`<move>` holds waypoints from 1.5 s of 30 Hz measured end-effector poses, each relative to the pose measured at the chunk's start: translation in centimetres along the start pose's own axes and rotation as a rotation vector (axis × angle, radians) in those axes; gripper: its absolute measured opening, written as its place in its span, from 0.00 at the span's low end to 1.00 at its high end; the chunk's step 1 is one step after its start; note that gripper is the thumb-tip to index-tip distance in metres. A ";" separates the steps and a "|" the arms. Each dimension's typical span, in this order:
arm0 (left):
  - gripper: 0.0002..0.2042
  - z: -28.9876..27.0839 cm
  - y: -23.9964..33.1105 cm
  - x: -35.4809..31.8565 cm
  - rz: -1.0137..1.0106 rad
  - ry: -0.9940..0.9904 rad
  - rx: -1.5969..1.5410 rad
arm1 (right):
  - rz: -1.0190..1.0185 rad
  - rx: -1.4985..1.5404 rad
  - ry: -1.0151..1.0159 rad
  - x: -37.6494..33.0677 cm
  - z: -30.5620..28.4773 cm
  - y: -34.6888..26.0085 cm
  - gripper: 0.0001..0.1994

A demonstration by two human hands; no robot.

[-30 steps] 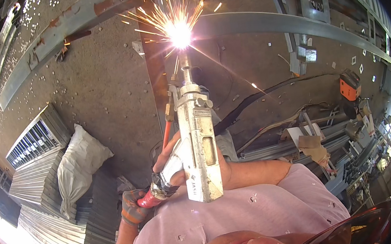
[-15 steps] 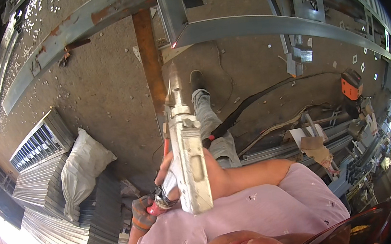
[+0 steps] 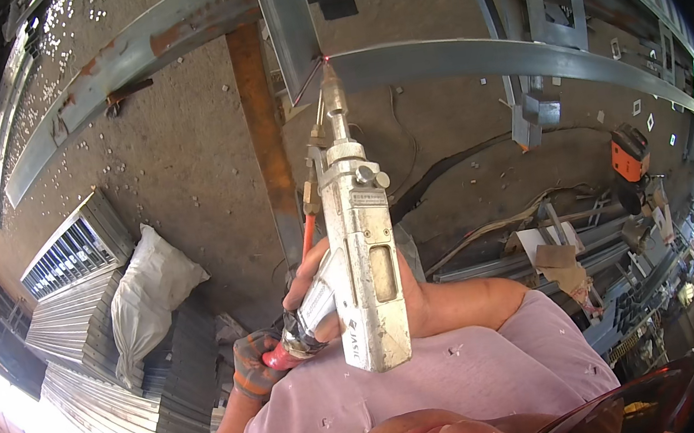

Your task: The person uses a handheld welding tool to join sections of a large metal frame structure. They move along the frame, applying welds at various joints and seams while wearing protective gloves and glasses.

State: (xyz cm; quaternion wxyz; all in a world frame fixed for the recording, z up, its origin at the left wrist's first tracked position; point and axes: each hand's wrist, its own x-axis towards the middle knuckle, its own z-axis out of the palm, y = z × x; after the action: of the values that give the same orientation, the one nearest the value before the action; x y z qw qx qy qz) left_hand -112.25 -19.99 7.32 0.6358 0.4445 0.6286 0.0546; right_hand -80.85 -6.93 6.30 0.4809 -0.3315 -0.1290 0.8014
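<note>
A worn silver-white handheld welding gun (image 3: 368,275) points away from me, its narrow nozzle tip at the corner joint of a grey metal frame (image 3: 432,61). A small red glow shows at that corner. My right hand (image 3: 411,285) is wrapped round the gun's grip, partly hidden beneath the body. Slim metal fittings and an orange tube run along the gun's left side. My left hand (image 3: 254,364), in a grey and orange glove, is closed round the red sleeved cable (image 3: 278,357) at the grip's lower end.
A rusty beam (image 3: 264,131) lies beneath the frame. At left, a white sack (image 3: 156,294) rests by stacked corrugated metal pieces (image 3: 84,317). To the right are an orange and black machine (image 3: 629,157), dark cables and piled metal bars. Pale scraps dot the brown floor.
The gun has moved right and forward, bringing its nozzle up to the frame's inner corner. The red light spot has shifted with it. My left hand still grips the cable.
</note>
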 end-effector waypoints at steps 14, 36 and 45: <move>0.12 -0.6 -1.0 -0.5 0.077 -0.061 0.078 | 0.005 0.048 -0.003 -0.3 0.2 0.2 0.27; 0.11 -1.8 1.3 0.3 -0.028 -0.093 0.006 | -0.051 0.011 -0.009 -0.2 1.0 1.1 0.24; 0.13 -2.4 0.0 1.1 0.040 -0.109 0.092 | 0.005 0.157 0.088 -0.1 1.8 1.4 0.28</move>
State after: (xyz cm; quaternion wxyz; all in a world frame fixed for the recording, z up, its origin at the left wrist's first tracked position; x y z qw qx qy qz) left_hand -114.03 -18.08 6.96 0.6467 0.4882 0.5859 0.0142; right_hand -82.96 -7.47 6.96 0.5087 -0.3281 -0.0437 0.7948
